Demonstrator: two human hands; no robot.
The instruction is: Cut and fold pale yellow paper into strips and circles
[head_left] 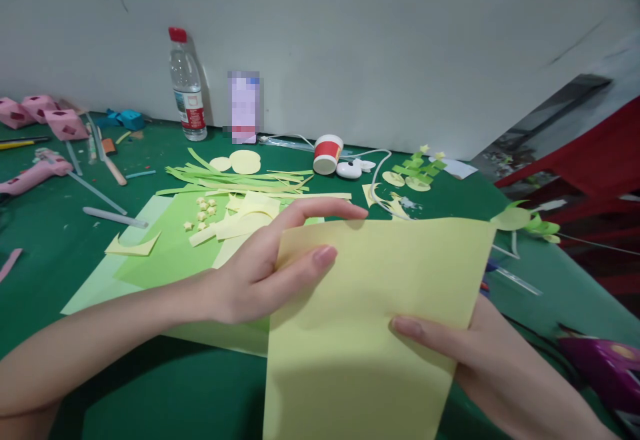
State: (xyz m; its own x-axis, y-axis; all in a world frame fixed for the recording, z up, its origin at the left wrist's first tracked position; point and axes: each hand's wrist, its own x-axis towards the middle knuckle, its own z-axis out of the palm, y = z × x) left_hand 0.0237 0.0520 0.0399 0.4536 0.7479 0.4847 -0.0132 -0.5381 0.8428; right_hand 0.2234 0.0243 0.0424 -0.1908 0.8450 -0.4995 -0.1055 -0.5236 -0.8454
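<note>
The left hand (255,280) and the right hand (483,353) held a yellow sheet (370,280) up over the green table (40,333), near its front, and the sheet's lower end ran out of view. The left hand pinched the upper left corner, its thumb flat on the near face and its index finger reaching along the top edge (the rest of its fingers were mostly hidden behind the paper). The right hand gripped the right edge lower down, with the thumb pressed on the near face and the other fingers out of sight behind. Beyond the left wrist lay a bright green sheet (165,240) overlapping a pale green sheet (95,287), with small paper stars (201,216) and a curved yellow scrap (133,247) on top. Green strips (235,180) lay in a loose bundle farther back, just beside two pale yellow discs (245,161). Near the wall stood a bottle (188,93) with a red cap; a red-and-white paper cup (327,155) leaned to its right, well apart. A pink glue gun (40,173) lay at the far left.
</note>
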